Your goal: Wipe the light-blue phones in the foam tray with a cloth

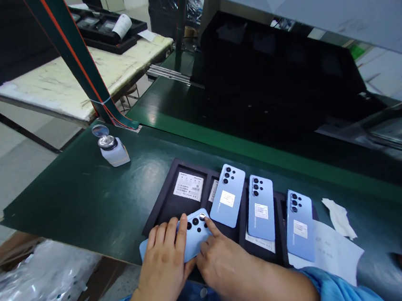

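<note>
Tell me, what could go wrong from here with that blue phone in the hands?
The phone is close to the near edge of the table; if the left hand loosens, it might slip off. The right hand has its index finger right by the camera lenses, so they could get smudged. Farther off, the bottle has its lid flipped up; a knock might spill any contents.

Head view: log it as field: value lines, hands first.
left hand: laid across the back of a blue phone
right hand: index finger at that phone's camera lenses
other phones: three in a row, lens side up, white label on each
tray: black, printed label in its leftmost compartment
bottle: white, lid flipped up, on green table
at right: white sheet, crumpled white scrap
</note>
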Tool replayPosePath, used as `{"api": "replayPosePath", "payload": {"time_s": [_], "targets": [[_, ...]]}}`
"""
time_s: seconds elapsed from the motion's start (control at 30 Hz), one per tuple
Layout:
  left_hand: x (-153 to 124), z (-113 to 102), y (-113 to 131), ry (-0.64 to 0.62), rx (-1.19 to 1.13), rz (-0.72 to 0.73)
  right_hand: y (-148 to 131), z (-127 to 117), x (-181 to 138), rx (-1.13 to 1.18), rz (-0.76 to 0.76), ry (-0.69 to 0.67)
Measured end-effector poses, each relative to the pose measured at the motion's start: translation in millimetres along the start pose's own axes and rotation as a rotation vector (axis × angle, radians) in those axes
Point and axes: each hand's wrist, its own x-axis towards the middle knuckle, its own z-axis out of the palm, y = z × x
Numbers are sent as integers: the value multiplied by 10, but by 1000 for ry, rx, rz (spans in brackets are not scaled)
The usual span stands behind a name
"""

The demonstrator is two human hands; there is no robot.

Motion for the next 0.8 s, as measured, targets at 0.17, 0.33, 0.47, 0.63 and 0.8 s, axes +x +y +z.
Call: {"api": "replayPosePath", "payload": {"time_s": [0.17, 0.33, 0.47, 0.63, 0.8], "targets": [[6, -8, -1, -6, -18, -23, 7, -40, 9, 12, 4, -46], [10, -7, 6, -5, -21, -20, 21, -38, 4, 11, -3, -53], [6, 8, 10, -5, -19, -21, 17, -66, 2, 9, 8, -60], [-4, 19, 0, -9, -15, -13, 17, -73, 6, 27, 2, -80], [-4, 3, 0, -5, -10, -13, 18, -77, 7, 19, -2, -101]]}}
